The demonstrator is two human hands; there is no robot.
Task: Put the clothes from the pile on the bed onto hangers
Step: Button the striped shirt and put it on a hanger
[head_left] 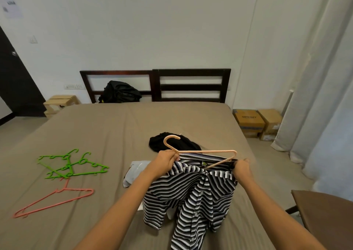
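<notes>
On the taupe-sheeted bed, your left hand and right hand pinch a black-and-white striped shirt onto a peach plastic hanger; a black garment, a pale grey garment and spare hangers remain.

Little can be read here. The cardboard box on the floor to the right of the bed bears dark printed capitals on its side, too blurred to spell out. The striped shirt has a small neck label with a green mark, unreadable. Papers on the wall at the upper left carry dark print, also illegible.
</notes>
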